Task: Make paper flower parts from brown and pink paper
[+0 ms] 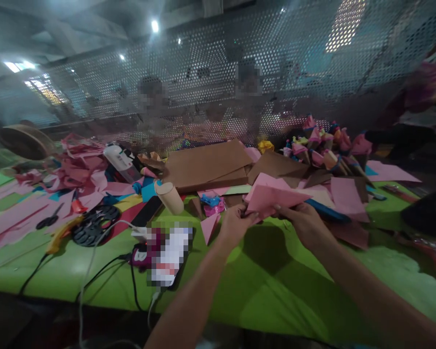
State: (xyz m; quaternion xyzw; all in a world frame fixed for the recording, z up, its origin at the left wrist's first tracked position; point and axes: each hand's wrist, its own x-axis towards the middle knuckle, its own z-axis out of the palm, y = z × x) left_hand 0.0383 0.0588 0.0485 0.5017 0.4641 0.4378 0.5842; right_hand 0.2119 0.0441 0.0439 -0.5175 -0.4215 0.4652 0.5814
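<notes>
A folded sheet of pink paper (pixel 276 194) is held up over the green tabletop (pixel 240 295), between my two hands. My left hand (pixel 236 225) pinches its lower left edge, and my right hand (pixel 301 224) grips the lower right side. The paper comes to a point on the right. Just left of my left hand lies a small pink paper triangle (pixel 210 227), with blue and pink crumpled bits (pixel 212 203) behind it. Loose pink sheets (pixel 349 198) and a blue strip (pixel 327 211) lie beyond my right hand.
A brown cardboard stack (pixel 207 162) stands behind my hands, with a cardboard tube (pixel 170 198) to its left. Farther left are a yellow glue gun (pixel 63 235), a black spool (pixel 94 225) and scissors (pixel 50 218). A phone (pixel 172 257) and cables lie near the front edge. Pink paper cones (pixel 327 145) are heaped back right.
</notes>
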